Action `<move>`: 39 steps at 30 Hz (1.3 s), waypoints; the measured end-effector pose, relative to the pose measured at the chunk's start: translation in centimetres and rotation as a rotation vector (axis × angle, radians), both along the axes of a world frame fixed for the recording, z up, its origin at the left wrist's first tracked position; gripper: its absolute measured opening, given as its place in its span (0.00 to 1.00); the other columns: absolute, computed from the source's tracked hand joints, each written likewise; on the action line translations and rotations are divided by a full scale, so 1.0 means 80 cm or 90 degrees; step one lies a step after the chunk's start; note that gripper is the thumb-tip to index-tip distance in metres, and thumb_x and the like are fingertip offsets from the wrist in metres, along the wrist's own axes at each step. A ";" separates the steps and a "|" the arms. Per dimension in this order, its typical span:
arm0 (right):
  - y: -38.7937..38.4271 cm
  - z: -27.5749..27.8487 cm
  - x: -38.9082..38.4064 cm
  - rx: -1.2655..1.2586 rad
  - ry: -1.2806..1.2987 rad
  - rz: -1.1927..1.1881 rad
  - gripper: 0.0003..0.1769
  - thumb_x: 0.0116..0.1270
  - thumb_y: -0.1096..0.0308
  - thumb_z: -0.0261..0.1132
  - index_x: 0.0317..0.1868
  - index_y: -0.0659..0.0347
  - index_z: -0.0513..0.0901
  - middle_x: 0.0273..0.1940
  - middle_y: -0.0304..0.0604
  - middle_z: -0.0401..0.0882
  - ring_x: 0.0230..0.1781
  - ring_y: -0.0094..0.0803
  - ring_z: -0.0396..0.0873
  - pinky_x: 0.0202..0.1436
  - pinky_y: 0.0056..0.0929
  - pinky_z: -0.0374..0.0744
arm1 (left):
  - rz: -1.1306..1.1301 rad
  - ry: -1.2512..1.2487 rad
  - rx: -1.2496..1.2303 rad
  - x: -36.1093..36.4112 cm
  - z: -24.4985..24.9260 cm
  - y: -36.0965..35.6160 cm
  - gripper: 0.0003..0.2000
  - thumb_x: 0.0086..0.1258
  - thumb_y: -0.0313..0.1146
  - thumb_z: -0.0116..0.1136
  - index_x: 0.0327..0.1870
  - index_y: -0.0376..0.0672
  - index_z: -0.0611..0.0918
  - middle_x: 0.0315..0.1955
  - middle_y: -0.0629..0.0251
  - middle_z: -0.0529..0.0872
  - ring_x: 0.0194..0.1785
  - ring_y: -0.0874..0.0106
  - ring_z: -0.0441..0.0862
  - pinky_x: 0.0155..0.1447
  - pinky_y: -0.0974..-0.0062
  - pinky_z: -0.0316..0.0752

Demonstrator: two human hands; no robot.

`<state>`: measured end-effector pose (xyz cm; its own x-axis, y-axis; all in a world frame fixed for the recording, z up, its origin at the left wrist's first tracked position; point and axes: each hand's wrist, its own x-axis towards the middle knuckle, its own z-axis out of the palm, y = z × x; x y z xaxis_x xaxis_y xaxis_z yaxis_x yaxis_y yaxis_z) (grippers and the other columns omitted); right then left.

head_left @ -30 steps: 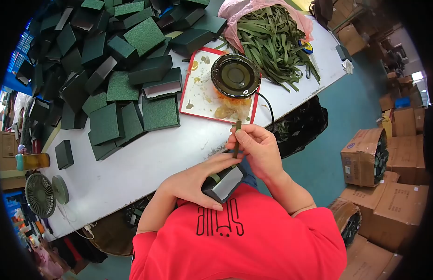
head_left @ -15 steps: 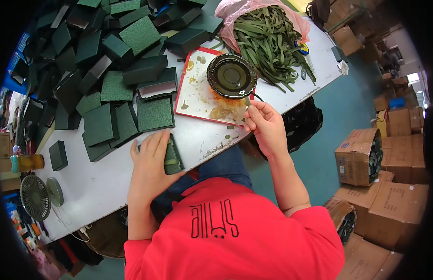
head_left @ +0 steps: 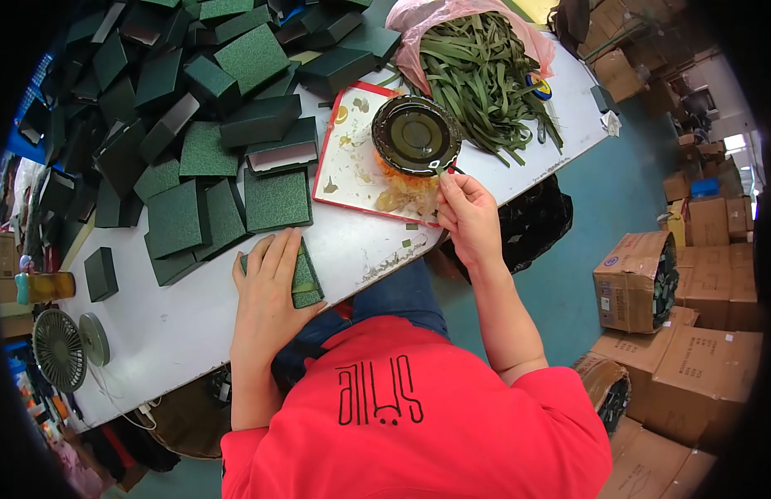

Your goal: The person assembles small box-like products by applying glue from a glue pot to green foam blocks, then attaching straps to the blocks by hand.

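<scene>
My left hand lies over a small dark green box at the table's front edge, fingers across its top and thumb along its near side. A lighter green ribbon piece shows on the box beside the thumb. At the near rim of a round black pot holding dark, glossy liquid, my right hand pinches the end of a short green ribbon. Beneath the pot is a stained white board with a red edge.
Many dark green boxes are heaped at the left and back. Green ribbons spill from a pink plastic bag behind the pot. A small fan stands at the left; cardboard cartons are stacked on the right-hand floor.
My right hand has moved slightly up, bringing the ribbon against the pot's rim. Under my left hand the box has turned a little and now lies flatter.
</scene>
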<state>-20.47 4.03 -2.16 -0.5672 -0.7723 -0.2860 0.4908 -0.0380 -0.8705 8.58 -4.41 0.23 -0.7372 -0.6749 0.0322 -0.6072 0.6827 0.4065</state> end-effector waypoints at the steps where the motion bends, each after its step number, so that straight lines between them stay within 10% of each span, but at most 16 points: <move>1: -0.001 -0.001 0.000 0.004 0.000 -0.002 0.09 0.74 0.66 0.67 0.43 0.63 0.78 0.28 0.31 0.75 0.18 0.10 0.59 0.20 0.16 0.57 | 0.001 0.002 0.002 0.000 0.000 0.000 0.52 0.39 0.35 0.81 0.74 0.40 0.67 0.70 0.58 0.71 0.72 0.56 0.65 0.75 0.46 0.55; 23: 0.013 0.018 0.019 -0.005 0.057 -0.031 0.08 0.73 0.68 0.65 0.37 0.61 0.76 0.25 0.32 0.74 0.17 0.13 0.62 0.19 0.17 0.60 | -0.003 0.144 0.035 0.001 -0.001 -0.001 0.52 0.38 0.35 0.83 0.72 0.39 0.70 0.67 0.53 0.72 0.71 0.52 0.67 0.74 0.55 0.61; 31: 0.037 0.058 0.086 0.138 0.055 0.462 0.08 0.73 0.67 0.66 0.39 0.62 0.79 0.28 0.30 0.77 0.22 0.13 0.70 0.25 0.17 0.68 | -0.151 0.328 0.143 -0.005 0.014 -0.019 0.50 0.38 0.38 0.84 0.71 0.38 0.72 0.67 0.55 0.74 0.70 0.51 0.69 0.73 0.57 0.64; 39: 0.026 0.059 0.115 0.184 0.057 0.535 0.09 0.72 0.66 0.68 0.37 0.63 0.79 0.28 0.27 0.75 0.27 0.10 0.67 0.30 0.15 0.66 | -0.176 0.342 0.154 -0.003 0.010 -0.021 0.50 0.38 0.36 0.83 0.70 0.38 0.73 0.66 0.56 0.74 0.67 0.52 0.70 0.70 0.59 0.68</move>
<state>-11.31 6.11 2.54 0.1246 -0.8475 -0.5160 0.1867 0.5308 -0.8267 8.31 -6.12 1.06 -0.8084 -0.4973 0.3151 -0.0922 0.6356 0.7665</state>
